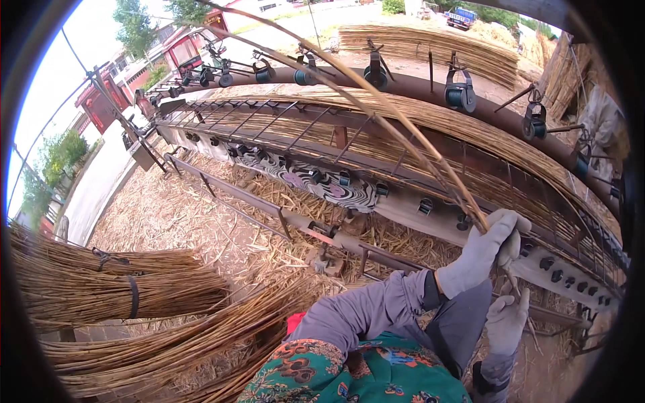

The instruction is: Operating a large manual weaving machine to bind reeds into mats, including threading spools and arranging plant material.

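My left hand [478, 256], in a pale grey work glove, is closed around the lower part of a few long, thin reeds [396, 124]. The reeds slant up and to the left, over the long metal frame [339, 138]. Short frayed ends [513, 281] stick out below that hand. Just beneath it is my right hand [507, 324], gloved too, its fingers apart close to those ends. Whether the right fingers touch them I cannot tell. Laid along the frame are many more reeds [306, 131].
A curved brown pipe [416, 88] carries several hanging spools [459, 96]. Dark spools also line the frame's near side, along a patterned cloth strip [316, 185]. Tied reed bundles [101, 289] lie at lower left. A low metal rail [262, 205] crosses the straw-strewn ground [175, 208].
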{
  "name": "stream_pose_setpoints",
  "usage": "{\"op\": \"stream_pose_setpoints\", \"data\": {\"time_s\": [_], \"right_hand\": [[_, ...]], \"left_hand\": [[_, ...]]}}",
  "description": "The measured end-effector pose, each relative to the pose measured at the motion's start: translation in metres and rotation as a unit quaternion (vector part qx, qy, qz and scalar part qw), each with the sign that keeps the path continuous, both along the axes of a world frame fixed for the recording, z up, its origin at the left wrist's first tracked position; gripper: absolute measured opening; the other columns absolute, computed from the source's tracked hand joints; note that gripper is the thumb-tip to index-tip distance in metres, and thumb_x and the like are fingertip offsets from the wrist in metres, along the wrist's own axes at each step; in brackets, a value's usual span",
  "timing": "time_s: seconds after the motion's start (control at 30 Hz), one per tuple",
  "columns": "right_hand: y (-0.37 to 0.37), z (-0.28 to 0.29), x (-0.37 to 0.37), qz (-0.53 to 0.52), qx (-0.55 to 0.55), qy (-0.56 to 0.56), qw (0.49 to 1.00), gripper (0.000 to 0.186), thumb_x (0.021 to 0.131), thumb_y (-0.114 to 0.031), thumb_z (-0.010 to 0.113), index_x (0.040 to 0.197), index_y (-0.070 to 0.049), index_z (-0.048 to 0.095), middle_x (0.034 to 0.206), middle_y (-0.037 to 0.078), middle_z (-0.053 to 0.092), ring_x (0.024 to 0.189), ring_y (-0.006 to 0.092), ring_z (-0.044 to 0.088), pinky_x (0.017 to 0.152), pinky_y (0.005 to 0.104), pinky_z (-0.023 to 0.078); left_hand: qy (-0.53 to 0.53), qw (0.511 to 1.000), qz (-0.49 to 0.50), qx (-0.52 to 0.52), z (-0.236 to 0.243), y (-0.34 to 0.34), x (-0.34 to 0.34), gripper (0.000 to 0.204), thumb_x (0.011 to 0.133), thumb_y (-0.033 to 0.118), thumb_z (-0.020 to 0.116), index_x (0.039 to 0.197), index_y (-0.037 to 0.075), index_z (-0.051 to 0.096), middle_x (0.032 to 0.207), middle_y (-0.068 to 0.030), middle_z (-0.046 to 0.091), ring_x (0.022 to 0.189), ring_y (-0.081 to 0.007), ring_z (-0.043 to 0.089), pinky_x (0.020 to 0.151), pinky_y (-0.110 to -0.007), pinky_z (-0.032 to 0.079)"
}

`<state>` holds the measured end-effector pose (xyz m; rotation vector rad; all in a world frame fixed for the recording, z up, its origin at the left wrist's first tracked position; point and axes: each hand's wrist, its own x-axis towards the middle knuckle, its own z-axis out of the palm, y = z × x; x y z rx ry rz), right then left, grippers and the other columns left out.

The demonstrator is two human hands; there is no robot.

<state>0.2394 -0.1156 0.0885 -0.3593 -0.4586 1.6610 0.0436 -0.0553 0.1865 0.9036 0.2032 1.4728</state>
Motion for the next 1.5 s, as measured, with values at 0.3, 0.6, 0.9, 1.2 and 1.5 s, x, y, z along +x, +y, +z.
{"op": "stream_pose_setpoints", "data": {"time_s": [0.3,0.6,0.9,1.2,1.5], "right_hand": [[-0.021,-0.055,0.013,0.065,-0.05,0.001,0.997,0.034,0.103,-0.029,0.045,0.122,-0.003,0.056,0.114,0.012,0.065,0.097,0.0201,0.066,0.094,0.0429,0.054],[-0.017,-0.065,0.023,0.015,-0.067,-0.072,0.995,0.033,0.103,-0.029,0.044,0.12,-0.003,0.057,0.112,0.012,0.064,0.09,0.0176,0.065,0.092,0.0425,0.055],[-0.019,-0.062,0.089,-0.068,-0.066,-0.168,0.981,0.032,0.102,-0.029,0.045,0.113,-0.001,0.057,0.107,0.014,0.064,0.081,0.0171,0.064,0.089,0.0453,0.055],[-0.02,-0.031,0.125,-0.264,-0.082,-0.194,0.941,0.035,0.1,-0.035,0.053,0.121,-0.007,0.056,0.102,0.006,0.065,0.078,0.0112,0.062,0.078,0.038,0.054],[0.016,-0.027,0.094,-0.276,-0.167,-0.233,0.917,0.044,0.096,-0.036,0.051,0.113,0.005,0.055,0.085,0.013,0.065,0.054,0.0117,0.053,0.057,0.0312,0.054]], "left_hand": [[0.058,0.985,-0.03,-0.159,-0.116,-0.06,-0.011,0.041,0.105,0.034,0.039,0.116,0.0,0.058,0.105,-0.0101,0.066,0.099,-0.0161,0.063,0.087,-0.033,0.052],[0.087,0.947,-0.11,-0.29,-0.126,-0.075,-0.018,0.049,0.103,0.043,0.04,0.126,0.003,0.055,0.112,-0.009,0.065,0.101,-0.0154,0.062,0.084,-0.03,0.05],[0.713,0.605,0.232,0.267,-0.116,-0.083,-0.088,0.041,0.084,0.024,0.065,0.122,0.009,0.057,0.102,-0.0111,0.064,0.103,-0.0309,0.06,0.088,-0.043,0.046],[0.777,0.596,0.051,0.196,-0.141,-0.061,-0.117,0.024,0.086,0.018,0.065,0.107,0.007,0.065,0.087,-0.0138,0.067,0.082,-0.0324,0.067,0.07,-0.041,0.052],[0.756,0.638,-0.087,0.115,-0.11,-0.042,-0.07,0.035,0.092,0.02,0.062,0.123,0.004,0.059,0.079,-0.0162,0.067,0.071,-0.0318,0.067,0.063,-0.038,0.051]]}}
